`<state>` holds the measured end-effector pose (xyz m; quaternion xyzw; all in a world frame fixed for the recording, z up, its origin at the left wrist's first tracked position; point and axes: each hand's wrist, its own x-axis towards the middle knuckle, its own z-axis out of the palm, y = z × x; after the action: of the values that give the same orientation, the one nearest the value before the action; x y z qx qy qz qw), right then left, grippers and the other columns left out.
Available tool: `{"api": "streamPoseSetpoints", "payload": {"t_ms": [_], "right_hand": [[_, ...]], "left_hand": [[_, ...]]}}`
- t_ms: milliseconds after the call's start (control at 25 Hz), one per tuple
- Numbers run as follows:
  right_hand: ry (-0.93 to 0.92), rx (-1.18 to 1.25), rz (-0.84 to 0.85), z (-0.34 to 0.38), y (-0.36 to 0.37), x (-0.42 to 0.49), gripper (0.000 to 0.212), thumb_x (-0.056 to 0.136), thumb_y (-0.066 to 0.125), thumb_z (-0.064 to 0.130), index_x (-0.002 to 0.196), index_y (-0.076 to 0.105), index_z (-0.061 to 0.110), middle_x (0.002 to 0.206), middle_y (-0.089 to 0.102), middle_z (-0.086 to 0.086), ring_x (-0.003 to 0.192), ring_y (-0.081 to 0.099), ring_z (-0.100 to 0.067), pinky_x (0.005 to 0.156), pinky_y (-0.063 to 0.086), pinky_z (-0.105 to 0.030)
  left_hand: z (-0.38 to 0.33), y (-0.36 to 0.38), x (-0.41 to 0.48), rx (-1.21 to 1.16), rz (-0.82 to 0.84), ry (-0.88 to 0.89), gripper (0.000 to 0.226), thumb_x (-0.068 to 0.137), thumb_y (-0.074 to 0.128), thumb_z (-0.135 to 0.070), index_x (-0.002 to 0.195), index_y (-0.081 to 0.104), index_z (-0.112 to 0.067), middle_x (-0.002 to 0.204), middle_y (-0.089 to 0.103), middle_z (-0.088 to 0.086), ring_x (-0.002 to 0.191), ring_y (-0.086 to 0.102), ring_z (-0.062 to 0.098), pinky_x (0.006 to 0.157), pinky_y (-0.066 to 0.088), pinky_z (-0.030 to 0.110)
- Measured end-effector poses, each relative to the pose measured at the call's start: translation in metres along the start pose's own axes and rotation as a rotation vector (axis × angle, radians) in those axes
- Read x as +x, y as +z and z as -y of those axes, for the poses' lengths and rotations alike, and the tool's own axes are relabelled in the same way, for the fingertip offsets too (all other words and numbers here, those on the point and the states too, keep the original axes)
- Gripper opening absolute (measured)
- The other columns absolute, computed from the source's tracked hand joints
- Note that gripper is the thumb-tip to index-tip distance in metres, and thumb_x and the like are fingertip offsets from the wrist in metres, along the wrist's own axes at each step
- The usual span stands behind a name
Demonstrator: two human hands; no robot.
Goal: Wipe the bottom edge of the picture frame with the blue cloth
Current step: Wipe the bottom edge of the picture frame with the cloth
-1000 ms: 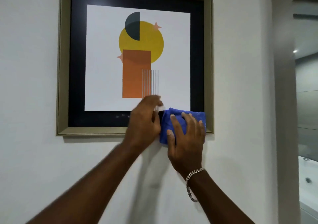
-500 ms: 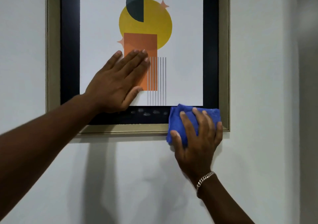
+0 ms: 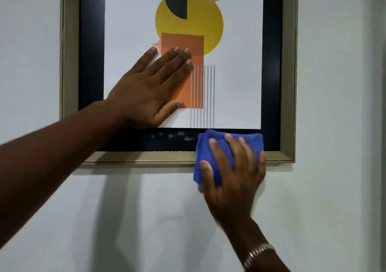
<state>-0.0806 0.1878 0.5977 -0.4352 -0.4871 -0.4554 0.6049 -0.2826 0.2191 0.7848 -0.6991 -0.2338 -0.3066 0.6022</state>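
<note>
Wall-hung picture frame (image 3: 146, 156), blue cloth (image 3: 253, 141) against it

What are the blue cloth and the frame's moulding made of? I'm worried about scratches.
Blue cloth: soft, fuzzy, matte, probably microfibre; it bunches under the right hand. Picture frame: dull champagne-gold stepped moulding, wood or plastic; cannot tell.

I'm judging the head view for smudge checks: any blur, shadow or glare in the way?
Head view: the right hand on the blue cloth is slightly motion-blurred; the left hand, flat on the picture, is sharp. Arm shadows fall on the wall below the picture frame. No strong glare; finger smudges show clearly on the dark border. Frame edges bow slightly.
</note>
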Motion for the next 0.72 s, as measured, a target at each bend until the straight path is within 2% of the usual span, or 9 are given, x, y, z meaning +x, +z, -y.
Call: {"api": "streamPoseSetpoints", "payload": {"t_ms": [40,160,320,480,600,720], "right_hand": [[0.016,0.008,-0.025,-0.003,0.000,-0.001,0.045,0.098,0.041,0.050,0.132,0.055,0.025,0.140,0.056,-0.009,0.138,0.041,-0.028,0.117,0.021,-0.059],[0.224,0.018,-0.100,0.012,0.009,0.012,0.048,0.097,0.039,0.051,0.131,0.058,0.022,0.137,0.058,-0.010,0.136,0.042,-0.031,0.117,0.019,-0.061],[0.058,0.043,-0.038,0.019,0.007,-0.004,0.046,0.096,0.042,0.052,0.132,0.054,0.026,0.139,0.056,-0.010,0.138,0.040,-0.028,0.118,0.019,-0.060],[0.215,0.041,-0.089,0.037,0.019,0.008,0.047,0.096,0.041,0.050,0.133,0.056,0.025,0.142,0.055,-0.005,0.141,0.036,-0.027,0.120,0.014,-0.059],[0.036,0.039,-0.045,0.032,0.015,-0.009,0.046,0.096,0.044,0.050,0.131,0.057,0.024,0.141,0.056,-0.008,0.141,0.037,-0.028,0.120,0.015,-0.059],[0.145,0.060,-0.089,0.040,0.022,-0.003,0.048,0.096,0.041,0.050,0.129,0.060,0.021,0.139,0.057,-0.009,0.140,0.037,-0.029,0.120,0.014,-0.059]], "left_hand": [[0.000,0.001,-0.002,0.001,-0.004,-0.007,0.076,0.096,0.016,-0.056,0.155,0.008,-0.008,0.164,0.011,0.015,0.153,0.008,0.028,0.123,0.012,0.053],[-0.001,0.002,-0.005,-0.010,-0.014,-0.012,0.075,0.096,0.017,-0.055,0.155,0.009,-0.008,0.165,0.011,0.014,0.153,0.008,0.028,0.124,0.011,0.053],[0.003,0.002,-0.009,-0.042,-0.032,-0.003,0.073,0.096,0.020,-0.053,0.155,0.011,-0.010,0.164,0.013,0.014,0.152,0.009,0.028,0.124,0.010,0.052],[0.004,0.003,-0.011,-0.037,-0.033,-0.010,0.074,0.096,0.018,-0.053,0.155,0.008,-0.010,0.165,0.010,0.013,0.153,0.006,0.027,0.124,0.011,0.053],[0.008,0.001,-0.014,-0.041,-0.029,-0.004,0.075,0.096,0.016,-0.055,0.155,0.007,-0.010,0.165,0.008,0.013,0.153,0.006,0.026,0.124,0.010,0.053],[0.011,0.003,-0.018,-0.032,-0.032,-0.019,0.076,0.095,0.016,-0.056,0.155,0.006,-0.009,0.165,0.008,0.014,0.153,0.005,0.026,0.124,0.010,0.054]]}}
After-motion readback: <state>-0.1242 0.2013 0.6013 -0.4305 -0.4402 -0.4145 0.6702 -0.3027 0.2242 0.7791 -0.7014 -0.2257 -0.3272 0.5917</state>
